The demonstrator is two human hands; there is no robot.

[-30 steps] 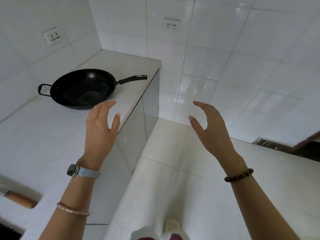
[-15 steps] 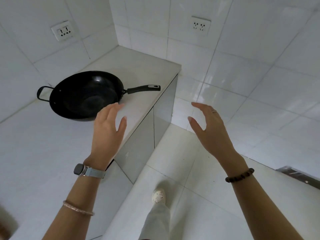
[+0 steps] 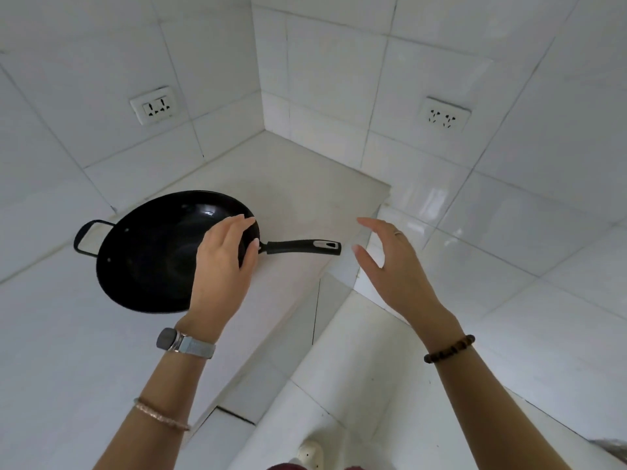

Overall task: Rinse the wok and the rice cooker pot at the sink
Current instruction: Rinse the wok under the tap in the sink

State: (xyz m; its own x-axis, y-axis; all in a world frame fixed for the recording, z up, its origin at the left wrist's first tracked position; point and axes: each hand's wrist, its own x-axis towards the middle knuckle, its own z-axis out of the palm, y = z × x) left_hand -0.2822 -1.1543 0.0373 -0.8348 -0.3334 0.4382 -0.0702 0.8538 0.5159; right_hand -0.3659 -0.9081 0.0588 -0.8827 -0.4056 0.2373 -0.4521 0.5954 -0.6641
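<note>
Nearest the camera, the left hand [image 3: 224,262] hangs over the near rim of the wok [image 3: 169,252], fingers spread and curved, holding nothing; whether a fingertip touches the rim cannot be told from this angle. The right hand [image 3: 393,266] is likewise spread and empty, out past the edge of the worktop [image 3: 61,334], just short of the tip of the long handle [image 3: 302,246]. That handle juts toward the worktop edge, so a careless brush from the right hand could likely swing the wok round or nudge it off balance. Beyond the hands the wok sits upright on the worktop, black and glossy inside, and appears empty. A one-handed lift by the long handle would probably let the heavy bowl tip forward; taking the rim or the loop handle [image 3: 89,238] on the far side as well would steady it. Farther back, two wall sockets [image 3: 156,105] sit in the tiled walls, so a dripping wok carried back here could splash them. Neither the sink nor the rice cooker pot is in view.
</note>
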